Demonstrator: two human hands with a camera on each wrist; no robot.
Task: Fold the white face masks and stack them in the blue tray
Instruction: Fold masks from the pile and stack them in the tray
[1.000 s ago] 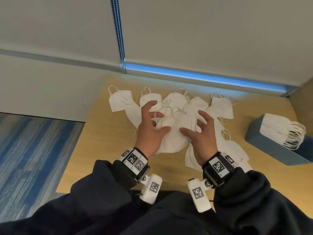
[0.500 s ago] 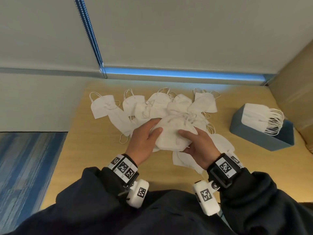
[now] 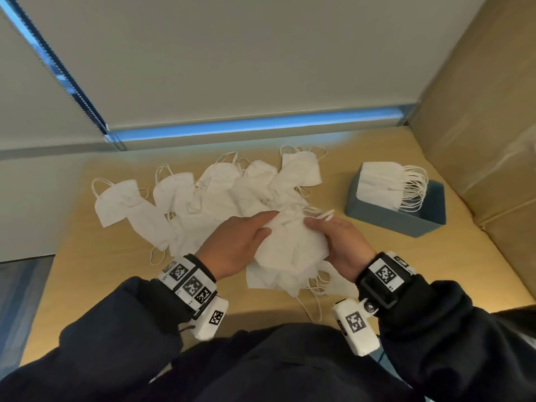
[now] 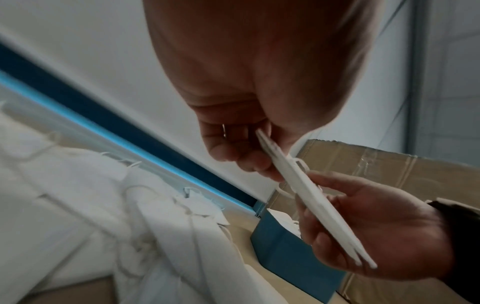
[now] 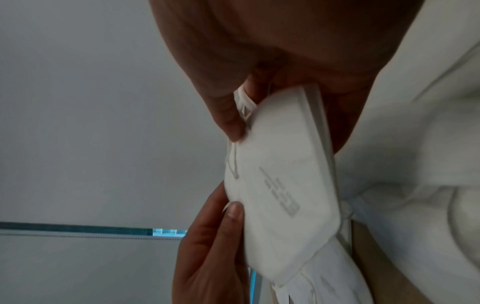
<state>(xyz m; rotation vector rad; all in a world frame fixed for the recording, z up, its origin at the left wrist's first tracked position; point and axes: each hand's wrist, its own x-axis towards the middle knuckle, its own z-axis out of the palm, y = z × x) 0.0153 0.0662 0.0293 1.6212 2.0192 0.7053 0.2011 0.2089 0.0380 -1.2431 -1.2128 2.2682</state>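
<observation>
Both hands hold one white face mask (image 3: pixel 290 242) just above the pile of loose masks (image 3: pixel 214 198) on the wooden table. My left hand (image 3: pixel 246 239) grips its left edge, thumb on top. My right hand (image 3: pixel 339 242) grips its right edge near the ear loops. In the left wrist view the mask (image 4: pixel 314 203) shows edge-on, folded flat, pinched by my left hand (image 4: pixel 249 152) with the right hand (image 4: pixel 363 226) under it. In the right wrist view the folded mask (image 5: pixel 283 183) sits between both hands. The blue tray (image 3: pixel 385 221) at the right holds a stack of folded masks (image 3: pixel 383 187).
A cardboard box (image 3: pixel 487 134) stands along the table's right side, just behind the tray. A window blind with a bead chain (image 3: pixel 72 91) hangs behind the table. More masks (image 3: pixel 278 280) lie under the hands near the table's front.
The hands have closed in on one mask, pressed it flat between them and lifted it a little off the pile. The head view has swung left, so the tray sits closer in.
</observation>
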